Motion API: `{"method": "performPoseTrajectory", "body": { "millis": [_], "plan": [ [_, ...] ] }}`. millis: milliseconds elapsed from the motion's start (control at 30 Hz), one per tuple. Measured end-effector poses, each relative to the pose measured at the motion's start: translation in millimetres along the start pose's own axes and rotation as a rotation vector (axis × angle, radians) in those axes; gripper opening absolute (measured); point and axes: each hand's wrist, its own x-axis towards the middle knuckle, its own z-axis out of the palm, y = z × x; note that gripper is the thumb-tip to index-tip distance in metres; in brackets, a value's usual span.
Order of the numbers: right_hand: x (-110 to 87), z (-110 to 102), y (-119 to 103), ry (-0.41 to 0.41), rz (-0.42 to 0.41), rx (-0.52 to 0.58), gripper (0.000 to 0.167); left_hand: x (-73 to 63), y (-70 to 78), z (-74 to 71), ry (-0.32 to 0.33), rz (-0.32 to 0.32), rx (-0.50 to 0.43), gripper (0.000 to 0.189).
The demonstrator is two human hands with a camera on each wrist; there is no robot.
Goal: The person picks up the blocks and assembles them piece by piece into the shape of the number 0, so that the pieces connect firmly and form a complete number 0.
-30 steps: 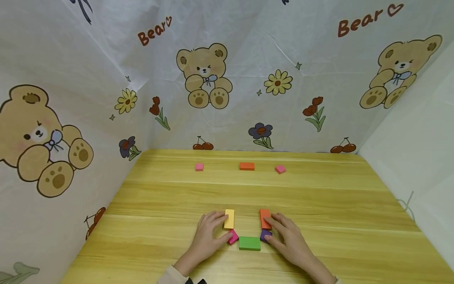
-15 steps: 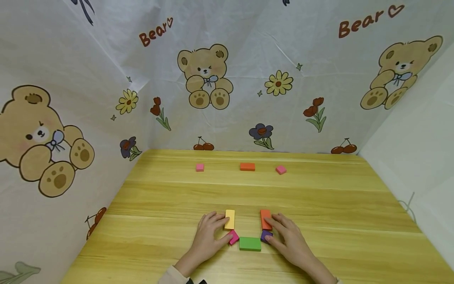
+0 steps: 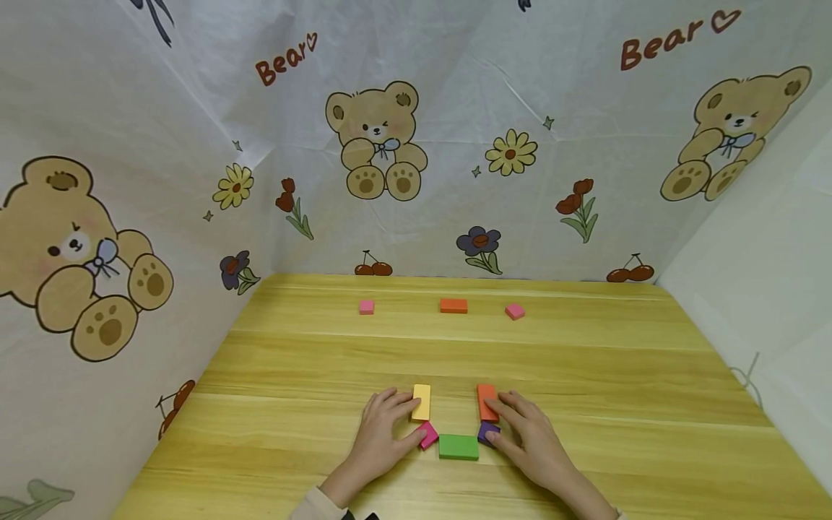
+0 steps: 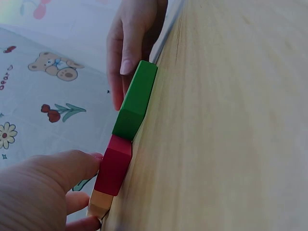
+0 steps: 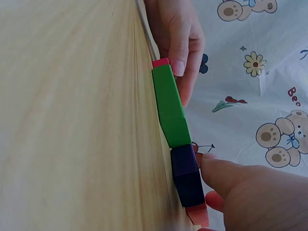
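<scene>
Five small blocks form a U on the table in the head view. My left hand (image 3: 383,437) touches the yellow block (image 3: 422,399) with a fingertip and the magenta block (image 3: 430,435) with its thumb. On the other side, my right hand (image 3: 531,442) has a fingertip on the orange-red block (image 3: 484,397) and its thumb on the purple block (image 3: 484,431). Between the magenta and purple blocks lies a green block (image 3: 458,447), which neither hand touches. In the left wrist view, the thumb rests against the magenta block's side (image 4: 114,166); the right wrist view shows the right thumb at the purple block (image 5: 186,175).
Farther back on the wooden table (image 3: 312,354) lie a pink block (image 3: 367,308), an orange block (image 3: 453,306) and another pink block (image 3: 515,311), spaced apart in a row. A bear-printed cloth (image 3: 448,94) stands behind the table and along its left side.
</scene>
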Motion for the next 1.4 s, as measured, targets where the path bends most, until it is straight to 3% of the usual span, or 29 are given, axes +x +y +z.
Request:
{"method": "performPoseTrajectory", "body": {
  "millis": [600,833,1000,1233,1400],
  "plan": [
    [4.9,-0.3,4.7,0.002,0.044,0.067,0.049,-0.8,-0.7,-1.6,0.004,-0.002,0.003,0.046],
    [16.6,-16.7,9.6,0.030,0.032,0.112,0.049,-1.7,-0.7,0.0,0.014,0.011,0.009,0.046],
    [42.3,-37.1,24.0,0.068,0.018,0.100,0.049,-2.0,-1.2,1.4,0.028,0.025,0.021,0.046],
    [101.8,-62.0,64.7,0.177,-0.003,0.021,0.051,-2.1,-0.7,1.5,0.029,0.032,0.026,0.045],
    [139.1,-73.4,94.7,0.090,0.090,0.015,0.053,-0.6,0.3,0.7,0.004,0.008,0.011,0.046]
  ]
}}
